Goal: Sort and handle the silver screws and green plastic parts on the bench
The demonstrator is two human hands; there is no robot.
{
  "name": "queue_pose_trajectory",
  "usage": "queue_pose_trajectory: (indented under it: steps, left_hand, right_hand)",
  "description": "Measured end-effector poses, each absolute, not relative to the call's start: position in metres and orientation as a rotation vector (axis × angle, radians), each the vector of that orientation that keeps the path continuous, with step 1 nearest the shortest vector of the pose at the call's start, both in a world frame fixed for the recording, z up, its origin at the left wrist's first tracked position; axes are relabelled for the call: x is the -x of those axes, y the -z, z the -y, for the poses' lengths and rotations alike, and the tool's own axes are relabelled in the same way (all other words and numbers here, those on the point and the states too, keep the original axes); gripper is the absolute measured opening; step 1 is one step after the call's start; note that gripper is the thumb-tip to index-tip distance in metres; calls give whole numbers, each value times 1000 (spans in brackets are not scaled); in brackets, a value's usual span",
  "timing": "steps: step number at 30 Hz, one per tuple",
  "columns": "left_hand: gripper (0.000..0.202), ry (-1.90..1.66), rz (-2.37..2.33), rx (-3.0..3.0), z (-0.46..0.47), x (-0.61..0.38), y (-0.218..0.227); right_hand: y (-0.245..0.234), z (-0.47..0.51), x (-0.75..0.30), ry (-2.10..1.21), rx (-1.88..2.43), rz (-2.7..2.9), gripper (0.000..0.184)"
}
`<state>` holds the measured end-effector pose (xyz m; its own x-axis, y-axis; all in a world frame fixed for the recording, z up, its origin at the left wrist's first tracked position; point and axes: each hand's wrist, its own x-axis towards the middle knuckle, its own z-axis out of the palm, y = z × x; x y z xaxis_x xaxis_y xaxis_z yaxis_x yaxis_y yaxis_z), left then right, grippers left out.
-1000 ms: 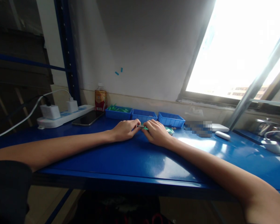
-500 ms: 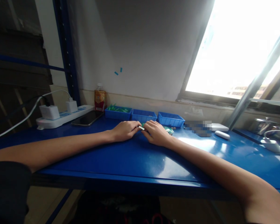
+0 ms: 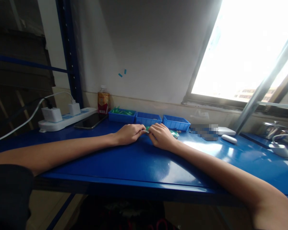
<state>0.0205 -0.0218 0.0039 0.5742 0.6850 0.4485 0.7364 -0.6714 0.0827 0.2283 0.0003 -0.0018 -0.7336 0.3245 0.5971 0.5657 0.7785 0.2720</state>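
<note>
Green part (image 3: 147,128) sits between both hands' fingertips, low over the desk (image 3: 134,163), just in front of the middle tray (image 3: 148,119). Left hand (image 3: 129,133) and right hand (image 3: 161,136): both grips closed, pinching the part from either side, wrists resting on the desk. The part is too small to make out in detail. More green bits (image 3: 174,134) lie beside the right hand. Left tray (image 3: 122,115) holds green pieces; right tray (image 3: 176,123) stands next to the middle one. Phone (image 3: 90,121), power strip (image 3: 62,120) and bottle (image 3: 103,103) are further left.
</note>
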Motion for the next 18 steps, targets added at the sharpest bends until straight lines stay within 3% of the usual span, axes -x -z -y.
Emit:
queue_pose_trajectory:
  steps: [18]
  left_hand:
    - [23,656,1348,2607,26,-21,-8]
  right_hand:
    - [5,-1,-228,576,603,2412,17]
